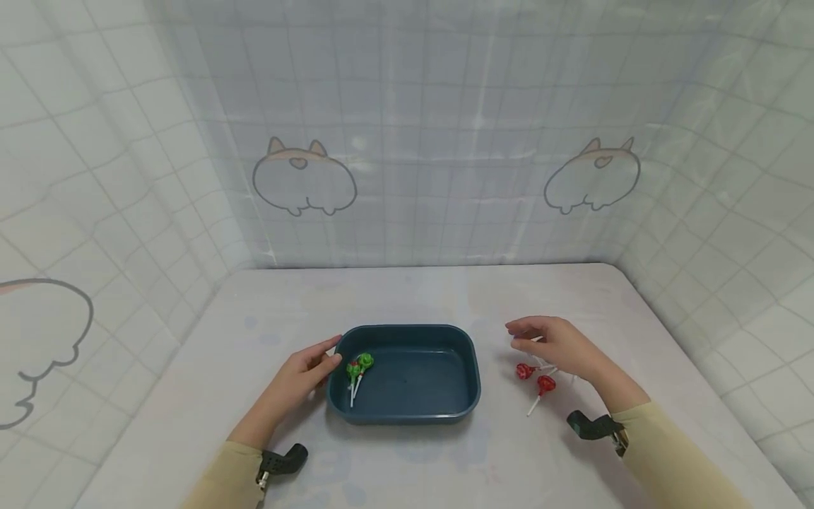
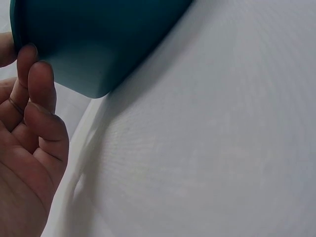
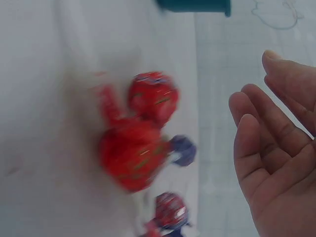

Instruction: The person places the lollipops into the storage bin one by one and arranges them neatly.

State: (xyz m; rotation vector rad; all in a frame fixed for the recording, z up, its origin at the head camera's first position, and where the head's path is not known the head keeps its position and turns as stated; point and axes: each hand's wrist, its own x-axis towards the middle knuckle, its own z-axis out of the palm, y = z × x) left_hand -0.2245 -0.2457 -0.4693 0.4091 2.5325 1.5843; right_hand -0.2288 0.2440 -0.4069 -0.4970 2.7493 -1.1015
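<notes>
A dark teal rectangular tray (image 1: 407, 417) sits on the table. Two green-wrapped lollipops (image 1: 365, 361) lie inside at its left end, white sticks pointing toward the front. My left hand (image 1: 304, 372) pinches the tray's left rim, the thumb over the edge and the fingers against the outer wall (image 2: 94, 74). To the right of the tray, my right hand (image 1: 556, 346) hovers over a loose group of lollipops, its fingers loosely bent and nothing between them. Red lollipops (image 1: 545, 384) lie below that hand; a purple one (image 3: 183, 150) and a red-and-purple one (image 3: 171, 211) show in the right wrist view.
The pale table (image 1: 267, 304) carries the tray and the lollipops. A white tiled-pattern sheet with animal drawings (image 1: 305, 180) hangs behind and along both sides. Each wrist wears a black camera mount (image 1: 284, 461).
</notes>
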